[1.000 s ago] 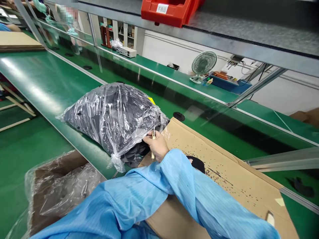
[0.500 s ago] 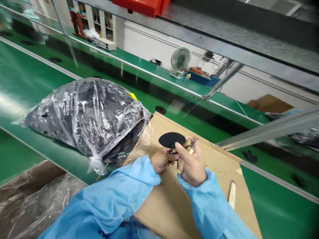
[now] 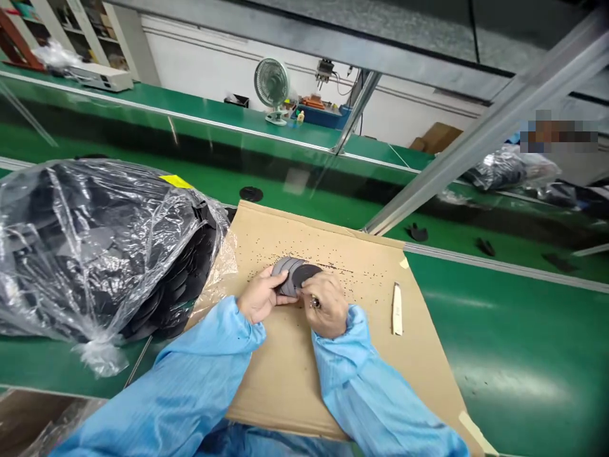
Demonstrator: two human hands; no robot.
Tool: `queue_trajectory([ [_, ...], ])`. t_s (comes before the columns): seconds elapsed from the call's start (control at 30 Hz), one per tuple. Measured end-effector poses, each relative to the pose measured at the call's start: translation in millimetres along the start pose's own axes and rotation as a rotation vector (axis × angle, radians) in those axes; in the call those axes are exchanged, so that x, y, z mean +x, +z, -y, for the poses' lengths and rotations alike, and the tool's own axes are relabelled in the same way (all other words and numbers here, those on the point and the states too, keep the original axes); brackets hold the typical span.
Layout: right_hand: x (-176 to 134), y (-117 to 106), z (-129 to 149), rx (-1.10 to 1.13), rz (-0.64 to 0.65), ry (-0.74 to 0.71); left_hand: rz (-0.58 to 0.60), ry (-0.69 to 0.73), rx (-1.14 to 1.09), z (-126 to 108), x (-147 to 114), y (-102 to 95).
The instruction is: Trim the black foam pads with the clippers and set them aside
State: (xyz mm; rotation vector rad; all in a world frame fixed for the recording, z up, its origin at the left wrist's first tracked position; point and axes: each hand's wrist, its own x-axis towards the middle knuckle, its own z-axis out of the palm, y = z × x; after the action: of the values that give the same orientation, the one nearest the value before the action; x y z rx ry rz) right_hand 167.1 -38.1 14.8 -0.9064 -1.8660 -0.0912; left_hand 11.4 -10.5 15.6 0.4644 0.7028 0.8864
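My left hand (image 3: 258, 296) grips a small fanned stack of thin, round grey-and-black discs (image 3: 284, 271), thumb on top and fingers beneath. My right hand (image 3: 330, 306) is curled closed at the stack's right side, its fingertips by the topmost black disc (image 3: 304, 273). A small shiny dark end shows in that fist, but most of what it holds is hidden. Both hands are over a cardboard sheet (image 3: 280, 381) strewn with tiny black specks. To their right lies a cream-coloured, knife-like handle (image 3: 396, 310).
A large clear plastic bag (image 3: 95, 241) bulging with dark discs sits left of the cardboard. A slanting metal post (image 3: 442, 162) rises at the cardboard's back right. Beyond the cardboard, a loose black disc (image 3: 250, 193) lies on green surface.
The view has swung right. Instead of one black disc raised between both hands, my left hand now holds several fanned out. The pale-handled tool seen in my right hand is now mostly covered.
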Motion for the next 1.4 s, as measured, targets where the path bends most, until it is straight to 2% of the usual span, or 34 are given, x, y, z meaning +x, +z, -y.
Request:
queue_trajectory([
  [0.13, -1, -2, 1, 0.13, 0.206, 0.14, 0.0, 0.012, 0.077, 3, -1, -2.2],
  [0.2, -3, -1, 2, 0.173, 0.248, 0.184, 0.005, 0.048, 0.107, 5, 1, -3.2],
  [0.23, -4, -1, 2, 0.181, 0.221, 0.206, -0.003, 0.076, 0.115, 6, 1, -3.4],
  [0.3, -6, 1, 2, 0.16, 0.062, 0.292, -0.049, 0.145, 0.116, 8, 4, -3.6],
  [0.37, -8, 3, 2, 0.137, -0.117, 0.468, -0.089, 0.213, 0.101, 9, 6, -3.8],
  [0.4, -8, 5, 2, 0.147, -0.167, 0.568, -0.093, 0.242, 0.091, 10, 7, -3.9],
  [0.43, -8, 6, 2, 0.173, -0.184, 0.656, -0.086, 0.264, 0.084, 10, 8, -4.1],
  [0.5, -8, 7, 3, 0.243, -0.131, 0.759, -0.059, 0.291, 0.086, 11, 9, -4.6],
  [0.63, -8, 8, 5, 0.227, 0.002, 0.756, -0.039, 0.315, 0.122, 14, 8, -5.9],
  [0.87, -8, 6, 6, 0.273, -0.021, 0.744, -0.055, 0.317, 0.341, 16, 4, -6.3],
  [1.17, -8, 7, 5, 0.258, -0.005, 0.758, -0.08, 0.264, 0.253, 14, 6, -7.1],
  [1.27, -9, 6, 5, 0.257, 0.014, 0.763, -0.023, 0.252, 0.188, 12, 5, -5.0],
  [1.4, -6, 2, 5, 0.384, 0.044, 0.818, 0.06, 0.276, 0.204, 10, 3, -3.2],
])
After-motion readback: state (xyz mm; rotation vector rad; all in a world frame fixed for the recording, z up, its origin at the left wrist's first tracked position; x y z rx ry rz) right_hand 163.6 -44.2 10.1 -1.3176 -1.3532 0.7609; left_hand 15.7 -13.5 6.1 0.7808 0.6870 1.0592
